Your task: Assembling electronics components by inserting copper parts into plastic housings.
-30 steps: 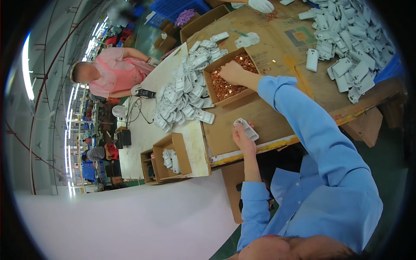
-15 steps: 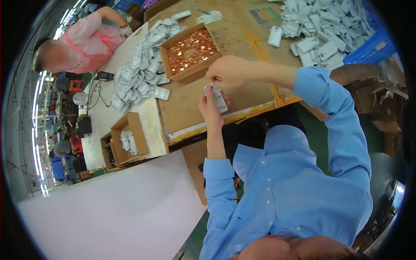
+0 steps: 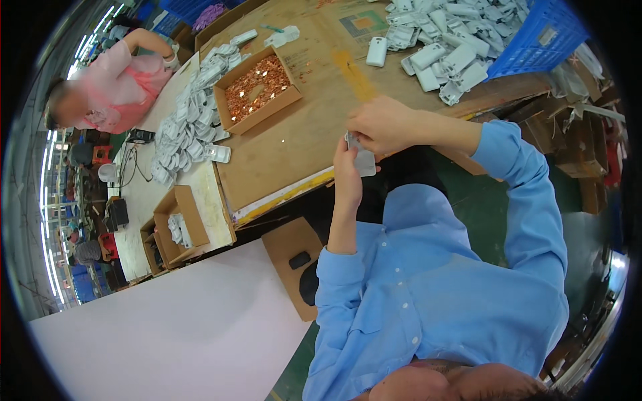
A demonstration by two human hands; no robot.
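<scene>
My left hand (image 3: pixel 348 170) is wrapped round a white plastic casing (image 3: pixel 365 163), thumb along its side, by the table's front edge. Against the casing's upper end, the fingers of my right hand (image 3: pixel 382 125) are pinched together; what they hold, if anything, is hidden. Left of my hands stands a cardboard box (image 3: pixel 270 112) of small copper-coloured metal pieces (image 3: pixel 257 87). Beyond it on the left lies a long heap of white casings (image 3: pixel 190 123). A second heap of white casings (image 3: pixel 441 40) spreads at the far right.
A blue plastic crate (image 3: pixel 531 43) tilts beside the right heap. Small cardboard boxes (image 3: pixel 188 215) with white parts stand at the left. Across the table, a person in pink (image 3: pixel 130 83) is at work. Cartons (image 3: pixel 575 150) stand at the right.
The view has shifted. Both hands have moved right, away from the box of copper-coloured pieces, with the casing in my left hand. My right hand's fingers now lie over the casing's upper end.
</scene>
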